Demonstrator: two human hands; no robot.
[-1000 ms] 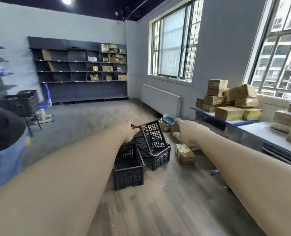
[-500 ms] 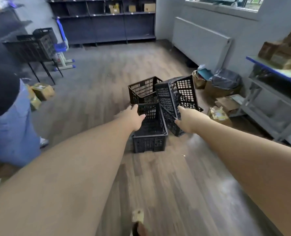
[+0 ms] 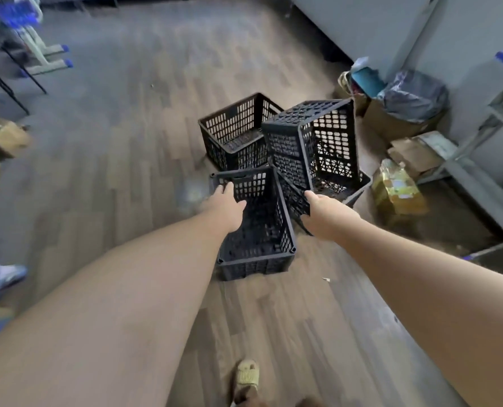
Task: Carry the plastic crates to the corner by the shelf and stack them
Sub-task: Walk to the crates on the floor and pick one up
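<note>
Several black plastic crates stand together on the wooden floor. The nearest crate (image 3: 256,265) is upright and open-topped. My left hand (image 3: 225,205) reaches over its left rim, fingers straight and touching the far left corner. My right hand (image 3: 325,215) is at the gap between this crate's right rim and a tilted crate (image 3: 326,136) that leans in a lower crate (image 3: 362,183). Its thumb points forward and its fingers are hidden. Another upright crate (image 3: 232,127) stands behind.
Right of the crates lie cardboard boxes (image 3: 397,186), a bin with a black bag (image 3: 415,95) and a grey metal rack (image 3: 479,171). More boxes (image 3: 3,139) and another person's shoe (image 3: 9,274) are at the left. My sandal (image 3: 246,374) is below.
I have stepped closer and looked down. Both hands have moved forward and down to the nearest crate, the left onto its rim, the right to its right side.
</note>
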